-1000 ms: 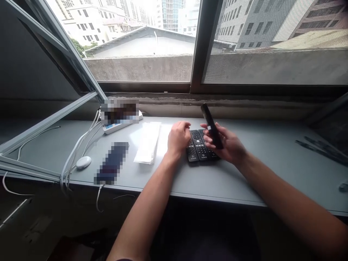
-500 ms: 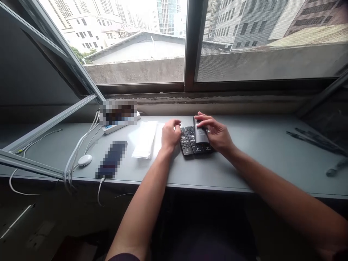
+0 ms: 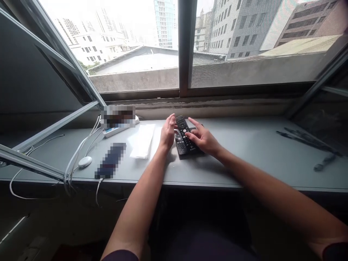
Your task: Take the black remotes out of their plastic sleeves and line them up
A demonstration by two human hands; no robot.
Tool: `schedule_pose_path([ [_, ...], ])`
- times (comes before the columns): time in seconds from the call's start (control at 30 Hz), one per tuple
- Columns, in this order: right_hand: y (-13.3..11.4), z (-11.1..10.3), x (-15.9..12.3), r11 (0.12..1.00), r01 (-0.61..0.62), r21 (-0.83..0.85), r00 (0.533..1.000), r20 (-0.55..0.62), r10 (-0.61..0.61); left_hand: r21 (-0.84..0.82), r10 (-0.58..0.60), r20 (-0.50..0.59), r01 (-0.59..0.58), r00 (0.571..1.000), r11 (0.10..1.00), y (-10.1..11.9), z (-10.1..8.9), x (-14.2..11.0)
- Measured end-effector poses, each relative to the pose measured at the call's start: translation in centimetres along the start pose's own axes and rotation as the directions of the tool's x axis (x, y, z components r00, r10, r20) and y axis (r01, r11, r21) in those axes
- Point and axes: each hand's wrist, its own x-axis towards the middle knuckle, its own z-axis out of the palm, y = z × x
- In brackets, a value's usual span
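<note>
Several black remote controls (image 3: 183, 140) lie side by side on the grey ledge (image 3: 244, 159) under the window. My left hand (image 3: 166, 133) stands on its edge against their left side, fingers stretched upward and open. From the right, my right hand (image 3: 203, 138) rests its spread fingers on top of the remotes. The remotes sit squeezed between the two hands, and the right part of the group is hidden under my right hand.
A white folded sheet (image 3: 141, 141) lies left of the remotes. Further left are a blurred dark phone (image 3: 110, 165), a white power strip (image 3: 110, 129), white cables (image 3: 76, 154) and a white round puck (image 3: 85, 161). An open window frame (image 3: 46, 132) juts in at left. Pens (image 3: 307, 139) lie at far right.
My right hand brought the raised remote down and laid it with the others. Both hands then closed in on the group from either side. The view shifted slightly left.
</note>
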Motion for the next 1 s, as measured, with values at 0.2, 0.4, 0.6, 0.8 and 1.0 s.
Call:
schedule_pose_path([
  [0.2, -0.2, 0.1, -0.3, 0.985, 0.033, -0.172, 0.997, 0.069, -0.021, -0.196, -0.198, -0.051, 0.185, 0.979, 0.963, -0.8, -0.4, 1.1],
  [0.4, -0.3, -2.1, 0.0, 0.923, 0.093, -0.373, 0.994, -0.019, -0.108, 0.073, -0.227, -0.26, 0.254, 0.939, 0.965, -2.9, -3.2, 2.5],
  [0.6, 1.0, -4.1, 0.7, 0.836, 0.07, -0.544, 0.985, -0.097, -0.146, 0.523, -0.132, -0.211, 0.225, 0.969, 0.822, -3.3, -3.6, 2.1],
  [0.8, 1.8, -5.3, 1.0, 0.797, 0.065, -0.6, 0.982, -0.102, -0.157, 0.671, -0.072, -0.109, 0.127, 0.991, 0.731, -2.8, -2.8, 1.2],
  [1.0, 2.2, -5.9, 1.1, 0.789, 0.067, -0.611, 0.988, -0.067, -0.137, 0.726, -0.076, -0.074, 0.106, 0.994, 0.679, -1.9, -2.5, 0.6],
])
